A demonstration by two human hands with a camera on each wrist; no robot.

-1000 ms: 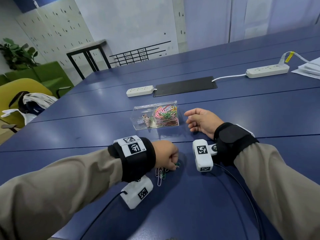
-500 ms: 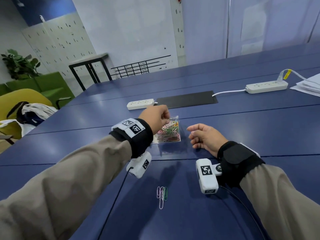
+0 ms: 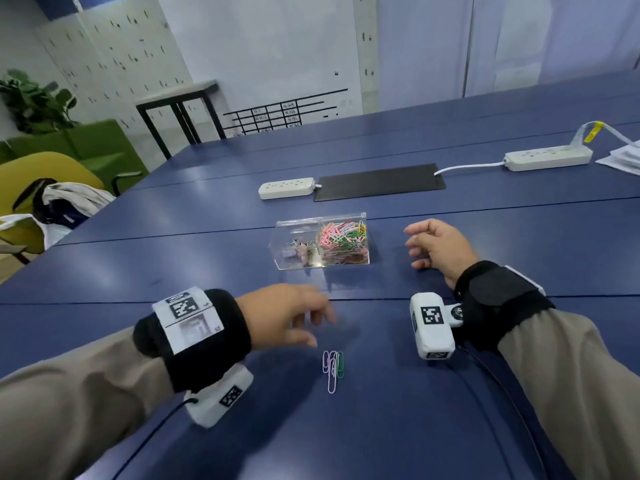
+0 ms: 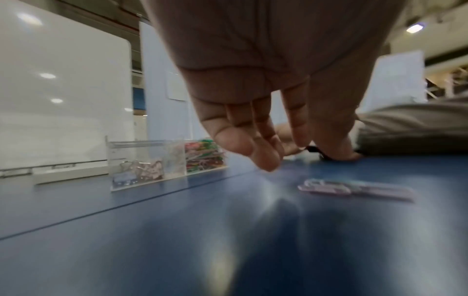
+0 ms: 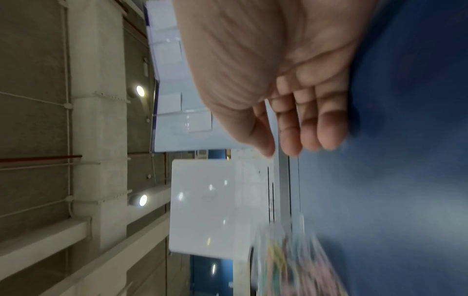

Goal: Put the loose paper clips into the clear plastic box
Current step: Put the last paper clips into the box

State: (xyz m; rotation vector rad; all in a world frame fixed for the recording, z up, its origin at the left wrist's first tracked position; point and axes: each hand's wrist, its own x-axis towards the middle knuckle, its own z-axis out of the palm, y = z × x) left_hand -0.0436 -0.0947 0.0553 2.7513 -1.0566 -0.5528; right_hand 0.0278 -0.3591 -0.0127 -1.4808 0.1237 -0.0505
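Note:
A clear plastic box (image 3: 320, 245) stands mid-table, its right compartment full of coloured paper clips and its left one holding binder clips; it also shows in the left wrist view (image 4: 162, 162). Several loose paper clips (image 3: 333, 368), pink and green, lie on the blue table near me (image 4: 354, 189). My left hand (image 3: 294, 317) hovers just left of and above them, fingers (image 4: 255, 148) relaxed and pointing down, holding nothing. My right hand (image 3: 436, 247) rests on the table to the right of the box, fingers (image 5: 311, 136) loosely curled and empty.
Behind the box lie a black mat (image 3: 379, 181) and a white power strip (image 3: 287, 188). A second power strip (image 3: 549, 160) and papers (image 3: 623, 157) sit at the far right. A yellow chair (image 3: 45, 181) with clothes stands off the table's left edge.
My left hand was at the box half a second ago and has come back toward me, down beside the loose clips, now empty. The right hand has stayed by the box.

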